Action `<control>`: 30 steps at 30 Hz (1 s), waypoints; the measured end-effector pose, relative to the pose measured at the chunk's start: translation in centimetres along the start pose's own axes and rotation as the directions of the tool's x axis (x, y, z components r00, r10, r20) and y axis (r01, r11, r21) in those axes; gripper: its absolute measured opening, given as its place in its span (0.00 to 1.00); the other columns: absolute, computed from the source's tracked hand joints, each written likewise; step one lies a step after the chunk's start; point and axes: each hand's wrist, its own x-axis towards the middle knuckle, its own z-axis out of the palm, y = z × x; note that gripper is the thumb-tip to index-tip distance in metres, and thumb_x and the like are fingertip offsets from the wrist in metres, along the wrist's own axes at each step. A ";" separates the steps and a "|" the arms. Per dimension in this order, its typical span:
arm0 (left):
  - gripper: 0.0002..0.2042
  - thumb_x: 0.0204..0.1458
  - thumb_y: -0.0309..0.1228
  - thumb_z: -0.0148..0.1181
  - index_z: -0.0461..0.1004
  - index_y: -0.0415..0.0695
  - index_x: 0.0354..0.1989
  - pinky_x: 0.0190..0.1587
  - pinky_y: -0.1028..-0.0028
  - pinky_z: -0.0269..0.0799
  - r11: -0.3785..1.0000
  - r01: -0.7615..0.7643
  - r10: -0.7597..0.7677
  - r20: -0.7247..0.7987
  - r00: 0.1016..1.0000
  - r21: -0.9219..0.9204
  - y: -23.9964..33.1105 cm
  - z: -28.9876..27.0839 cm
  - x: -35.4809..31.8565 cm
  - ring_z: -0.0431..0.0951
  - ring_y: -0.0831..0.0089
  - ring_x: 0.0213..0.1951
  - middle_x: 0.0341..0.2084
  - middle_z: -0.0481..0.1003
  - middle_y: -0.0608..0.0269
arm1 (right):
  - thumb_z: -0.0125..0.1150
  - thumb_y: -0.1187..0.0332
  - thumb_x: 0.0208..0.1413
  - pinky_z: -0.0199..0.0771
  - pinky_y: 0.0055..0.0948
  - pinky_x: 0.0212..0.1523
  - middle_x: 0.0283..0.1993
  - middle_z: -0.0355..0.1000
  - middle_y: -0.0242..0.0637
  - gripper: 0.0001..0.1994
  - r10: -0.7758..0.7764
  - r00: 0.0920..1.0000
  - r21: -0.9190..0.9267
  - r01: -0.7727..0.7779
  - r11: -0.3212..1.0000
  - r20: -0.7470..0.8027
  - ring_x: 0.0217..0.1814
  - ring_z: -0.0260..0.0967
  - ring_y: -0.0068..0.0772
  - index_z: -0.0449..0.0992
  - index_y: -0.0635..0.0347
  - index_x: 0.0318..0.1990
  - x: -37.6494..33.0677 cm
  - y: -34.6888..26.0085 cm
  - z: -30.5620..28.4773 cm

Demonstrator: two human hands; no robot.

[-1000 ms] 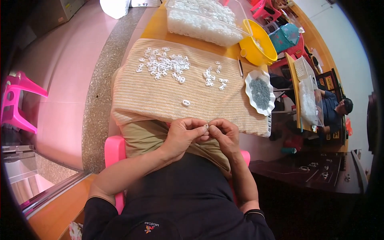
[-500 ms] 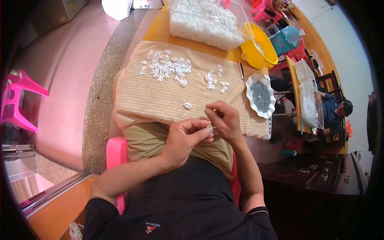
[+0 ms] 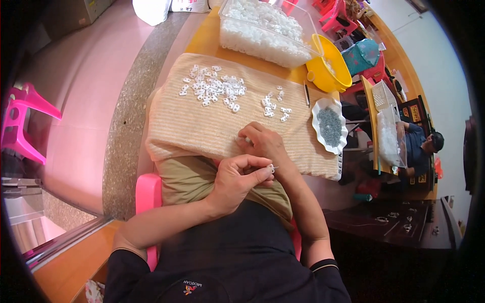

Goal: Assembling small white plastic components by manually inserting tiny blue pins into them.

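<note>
L hand [image 3: 235,182] in a tight pinch; R hand [image 3: 268,143] out fwd, beyond L.
L thumb [image 3: 259,175] + index [image 3: 252,161] close tog.; L forearm [image 3: 166,217] angled in from lower L. R fingers [image 3: 247,132] bent, palm down, tips partly hidden; R forearm [image 3: 305,204] slants fwd & inward.

- On the chest of the dark shirt [image 3: 227,252]: a short line of pale capital letters, slightly tilted, with a small red and orange emblem [image 3: 190,290] right beside it.
- On the striped, peach-coloured cloth [image 3: 197,134]: large dark capital letters at its right-hand edge near the lower corner, running sideways; part of the word may be hidden by the fold.
- On a white sack [image 3: 190,6] at the upper edge: dark characters, cut off by the border of the view.
- On the dark panel [image 3: 422,97] at the right: gold characters in framed patches, turned sideways, too small to make out.
</note>
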 end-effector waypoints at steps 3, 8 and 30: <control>0.08 0.53 0.22 0.60 0.76 0.36 0.41 0.39 0.76 0.77 1.000 0.009 -0.009 -0.003 1.000 -0.010 -0.1 0.0 0.0 0.78 0.76 0.32 0.31 0.78 0.60 | 0.62 0.67 0.50 0.72 0.36 0.31 0.35 0.72 0.36 0.07 -0.047 0.998 0.007 0.047 0.999 0.033 0.33 0.73 0.43 0.74 0.57 0.34 -0.1 0.0 -0.4; 0.07 0.54 0.22 0.60 0.76 0.37 0.41 0.38 0.76 0.78 1.000 0.013 -0.014 -0.046 0.999 -0.018 -0.2 -0.1 -0.1 0.79 0.76 0.32 0.32 0.78 0.60 | 0.60 0.70 0.50 0.72 0.36 0.32 0.34 0.71 0.39 0.06 -0.139 0.989 0.056 0.136 0.989 0.053 0.34 0.72 0.45 0.73 0.59 0.34 -0.3 0.0 -0.9; 0.07 0.54 0.23 0.60 0.75 0.37 0.40 0.37 0.80 0.78 0.992 0.036 -0.053 -0.134 0.990 -0.124 -0.2 -1.2 1.1 0.79 0.77 0.32 0.32 0.78 0.61 | 0.63 0.75 0.54 0.74 0.22 0.47 0.42 0.76 0.36 0.16 0.261 0.902 0.868 -0.411 0.279 0.343 0.44 0.73 0.23 0.73 0.69 0.50 -5.2 1.0 -3.3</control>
